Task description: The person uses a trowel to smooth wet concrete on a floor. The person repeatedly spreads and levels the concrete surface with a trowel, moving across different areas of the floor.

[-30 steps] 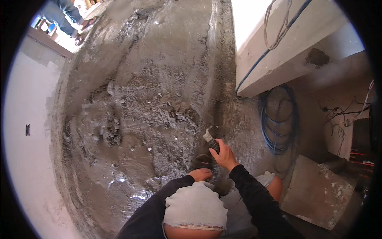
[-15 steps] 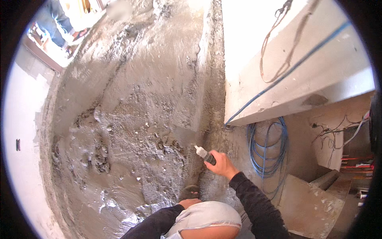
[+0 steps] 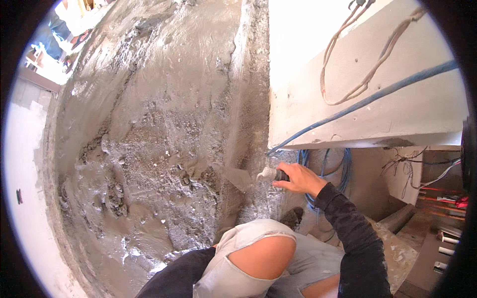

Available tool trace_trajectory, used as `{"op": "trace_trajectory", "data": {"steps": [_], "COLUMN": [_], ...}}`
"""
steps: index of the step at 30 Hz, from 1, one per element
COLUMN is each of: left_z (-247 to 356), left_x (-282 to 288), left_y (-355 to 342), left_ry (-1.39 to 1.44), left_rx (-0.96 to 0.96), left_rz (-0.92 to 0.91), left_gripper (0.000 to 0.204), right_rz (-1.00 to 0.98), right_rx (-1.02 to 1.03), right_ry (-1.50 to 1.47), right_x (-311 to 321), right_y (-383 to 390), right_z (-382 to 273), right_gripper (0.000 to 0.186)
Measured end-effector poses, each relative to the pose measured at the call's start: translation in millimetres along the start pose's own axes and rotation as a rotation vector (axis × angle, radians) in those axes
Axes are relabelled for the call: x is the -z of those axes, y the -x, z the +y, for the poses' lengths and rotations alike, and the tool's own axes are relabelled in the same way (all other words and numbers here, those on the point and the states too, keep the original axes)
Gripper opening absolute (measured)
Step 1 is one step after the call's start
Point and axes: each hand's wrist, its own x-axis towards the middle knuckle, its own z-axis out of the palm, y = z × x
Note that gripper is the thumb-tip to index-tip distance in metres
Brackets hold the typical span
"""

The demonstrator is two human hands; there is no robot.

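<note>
My right hand (image 3: 302, 179) is closed around the dark grip of a trowel (image 3: 268, 174), whose neck is coated with pale mortar. Its flat, cement-smeared blade (image 3: 240, 178) points left over the wet cement (image 3: 164, 129), close to the edge strip beside the white wall. Whether the blade touches the surface I cannot tell. My left arm, in a dark sleeve (image 3: 181, 272), reaches down past my knee. That knee hides nearly all of my left hand, so its fingers do not show.
Coiled blue hose (image 3: 343, 171) lies just beyond my right hand, its length rising across the white wall block (image 3: 357, 111). A brown cord (image 3: 370, 74) hangs there. Loose wires (image 3: 410, 161) stick out at the right. Another person's legs (image 3: 52, 37) appear at the far left.
My right hand has moved up and to the right with the trowel, whose blade is now seen flatter. My knees have come further into view, and the left hand has slipped behind one.
</note>
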Motion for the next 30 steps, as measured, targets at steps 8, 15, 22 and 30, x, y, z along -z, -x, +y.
{"op": "trace_trajectory", "data": {"steps": [8, 15, 22, 30], "left_z": [-4.8, 1.1, 10.6, 8.5], "left_x": [-13.3, -28.2, -54.7, -72.0], "left_y": [6.4, 6.1, -1.4, 14.9], "left_ry": [0.064, 0.133, 0.14, 0.207], "left_rx": [0.016, 0.046, 0.106, 0.242], "left_rz": [0.087, 0.194, 0.28, 0.532], "left_gripper": [0.034, 0.034, 0.033, 0.033], "right_rz": [-0.394, -0.623, -0.5, -0.295], "right_rx": [0.004, 0.092, 0.16, 0.077], "right_ry": [0.193, 0.298, 0.26, 0.052], "right_x": [-1.7, -72.9, -81.2, -32.1], "right_y": [-18.4, -59.7, -103.0, -99.7], "right_z": [7.1, 11.8, 35.1, 35.9], "right_gripper": [0.048, 0.061, 0.06, 0.062]}}
